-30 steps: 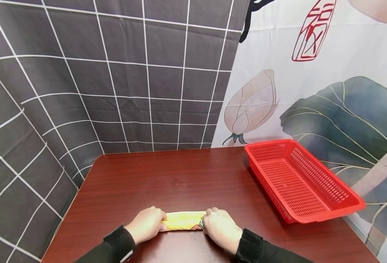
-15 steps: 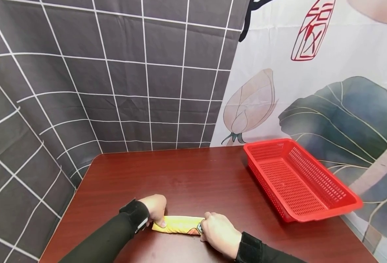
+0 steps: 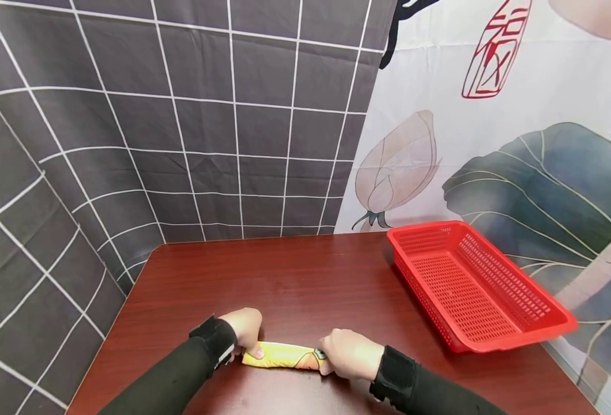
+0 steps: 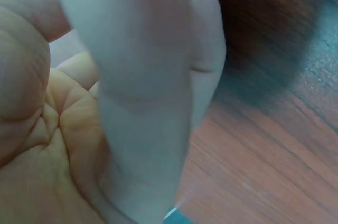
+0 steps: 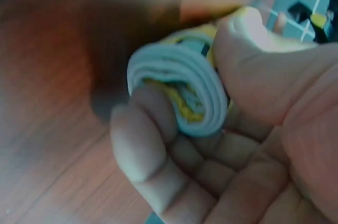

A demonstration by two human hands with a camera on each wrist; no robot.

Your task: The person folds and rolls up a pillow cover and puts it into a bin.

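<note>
A rolled yellow cloth [image 3: 283,356] lies across the near part of the dark wooden table [image 3: 295,271]. My left hand [image 3: 246,331] holds its left end, thumb against the near side. My right hand [image 3: 348,353] grips the right end. In the right wrist view the rolled cloth [image 5: 177,84] shows its spiral end, white and yellow layers, with my right hand [image 5: 193,89] wrapped round it between thumb and curled fingers. The left wrist view is filled by my left hand [image 4: 132,102], blurred and very close, over the table [image 4: 274,155]; the cloth is not clear there.
A red perforated plastic basket [image 3: 513,341] with nothing in it stands at the table's right side. Behind the table hang a grey grid-patterned curtain [image 3: 181,127] and a lotus-printed sheet [image 3: 492,144]. The table's left edge drops off near my left sleeve [image 3: 181,374].
My left arm swung in from the left and the hand moved over the roll's left end. The roll looks shorter and tighter. My right hand kept its grip and shifted slightly.
</note>
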